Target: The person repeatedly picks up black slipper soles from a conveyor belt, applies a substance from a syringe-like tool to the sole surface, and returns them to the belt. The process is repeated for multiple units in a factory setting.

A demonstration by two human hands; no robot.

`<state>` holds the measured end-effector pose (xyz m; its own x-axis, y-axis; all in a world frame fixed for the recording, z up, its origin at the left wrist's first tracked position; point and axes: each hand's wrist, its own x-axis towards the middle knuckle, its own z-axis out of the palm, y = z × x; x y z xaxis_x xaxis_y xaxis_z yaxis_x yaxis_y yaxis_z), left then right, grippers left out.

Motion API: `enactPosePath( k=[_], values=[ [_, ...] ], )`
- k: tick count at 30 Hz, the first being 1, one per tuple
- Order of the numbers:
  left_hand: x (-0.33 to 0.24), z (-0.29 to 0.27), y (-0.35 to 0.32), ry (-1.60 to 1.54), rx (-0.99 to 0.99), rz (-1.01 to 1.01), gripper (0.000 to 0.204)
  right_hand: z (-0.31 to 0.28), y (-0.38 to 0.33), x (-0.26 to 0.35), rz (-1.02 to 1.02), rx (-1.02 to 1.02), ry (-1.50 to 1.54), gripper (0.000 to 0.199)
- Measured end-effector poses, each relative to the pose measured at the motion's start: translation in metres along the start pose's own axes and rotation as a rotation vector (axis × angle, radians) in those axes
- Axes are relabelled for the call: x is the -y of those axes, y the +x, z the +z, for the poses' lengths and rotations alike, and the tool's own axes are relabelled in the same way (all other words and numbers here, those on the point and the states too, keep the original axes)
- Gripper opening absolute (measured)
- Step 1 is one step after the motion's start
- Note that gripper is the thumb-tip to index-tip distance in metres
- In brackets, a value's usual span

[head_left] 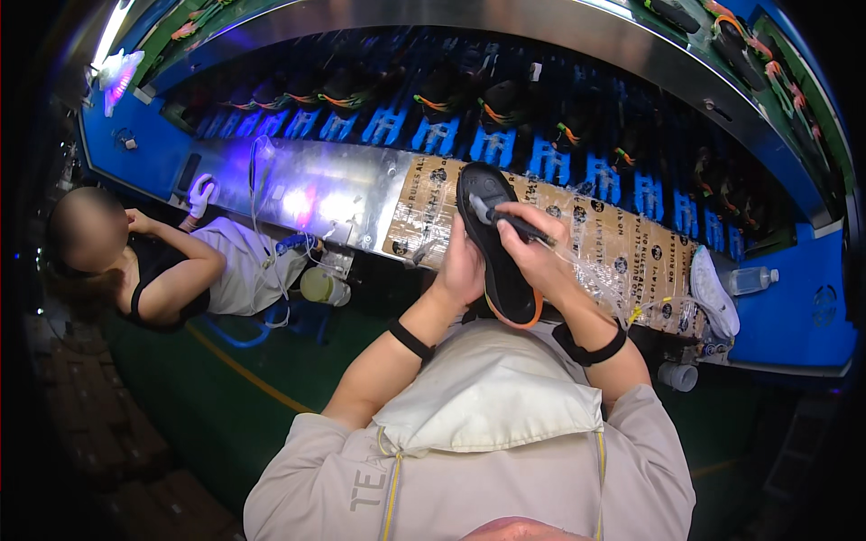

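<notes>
A black shoe sole [511, 287] with an orange edge at its near end is tilted up in front of me, over the bench. My left hand [463, 263] is closed on its left side. My right hand [541, 248] grips a dark-handled brush [516, 222] from which a thin clear tube seems to lead off to the right. The brush tip touches the sole's inner face near its far end, where a whitish wet patch [480, 209] shows. The fingertips of my left hand are partly hidden by the sole.
Brown printed cardboard under clear film [424, 203] covers the bench. At right are a white shoe [713, 293] and a clear bottle [750, 280]. Behind runs a rack of blue holders [436, 135] with dark shoe parts. A co-worker [171, 261] sits at left near a pale container [323, 287].
</notes>
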<state>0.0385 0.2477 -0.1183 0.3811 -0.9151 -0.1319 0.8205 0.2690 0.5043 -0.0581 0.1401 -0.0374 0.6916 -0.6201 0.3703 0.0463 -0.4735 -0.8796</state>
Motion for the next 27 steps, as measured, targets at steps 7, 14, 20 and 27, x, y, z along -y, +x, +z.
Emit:
enactPosePath(
  k=[7,14,20,27],
  values=[
    [-0.022,-0.028,0.012,-0.103,0.295,-0.05,0.09,-0.076,0.008,0.05,0.055,0.735,-0.303,0.024],
    [-0.006,0.022,-0.007,0.039,-0.048,0.003,0.083,-0.034,0.027,0.03,-0.009,0.1,0.043,0.025],
    [-0.012,-0.021,-0.008,-0.132,0.173,-0.04,0.09,-0.042,0.028,0.012,0.111,0.392,0.434,0.025],
    [-0.031,-0.004,-0.008,-0.072,0.076,0.007,0.08,-0.046,0.03,0.02,-0.194,0.586,0.115,0.028]
  ],
)
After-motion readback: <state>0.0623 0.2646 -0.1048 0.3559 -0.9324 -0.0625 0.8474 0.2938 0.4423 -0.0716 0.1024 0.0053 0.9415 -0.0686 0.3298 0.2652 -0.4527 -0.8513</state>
